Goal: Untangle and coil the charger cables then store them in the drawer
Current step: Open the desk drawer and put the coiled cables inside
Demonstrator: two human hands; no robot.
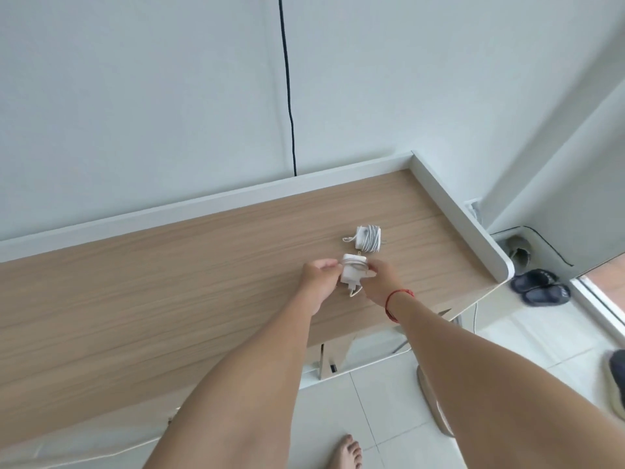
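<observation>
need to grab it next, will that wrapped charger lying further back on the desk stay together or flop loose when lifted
The wrapped charger would probably lift as one stiff, light bundle, since its cable is wound tightly around the block. The short loose cable end on its left may dangle or start unwinding. Its boxy shape seems unlikely to roll on the desk.
</observation>
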